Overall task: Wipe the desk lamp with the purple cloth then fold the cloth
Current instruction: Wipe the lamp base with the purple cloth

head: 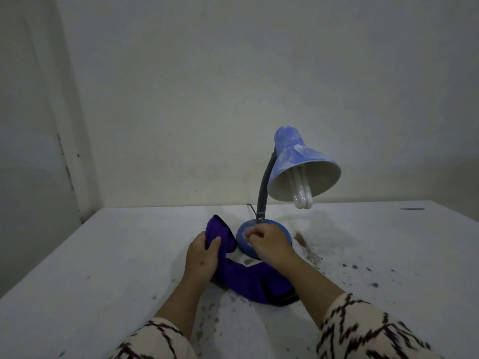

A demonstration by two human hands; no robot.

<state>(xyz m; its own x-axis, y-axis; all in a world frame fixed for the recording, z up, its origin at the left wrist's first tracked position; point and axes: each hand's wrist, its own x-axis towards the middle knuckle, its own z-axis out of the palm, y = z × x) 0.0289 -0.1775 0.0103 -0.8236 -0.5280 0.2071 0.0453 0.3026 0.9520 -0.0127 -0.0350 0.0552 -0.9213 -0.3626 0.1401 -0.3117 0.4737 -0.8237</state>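
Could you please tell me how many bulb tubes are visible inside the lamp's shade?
2. The left tube and the right tube hang side by side from the blue lamp shade, their rounded ends poking below its rim. Further tubes behind them may be hidden.

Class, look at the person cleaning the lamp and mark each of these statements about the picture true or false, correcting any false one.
1. The left hand grips the purple cloth. True.
2. The right hand holds the lampshade. False: it rests on the lamp base; the shade is untouched.
3. The desk lamp lies tipped over. False: it stands upright on the table.
4. The bulb sticks out below the shade. True.
5. The cloth is neatly folded. False: it lies bunched.
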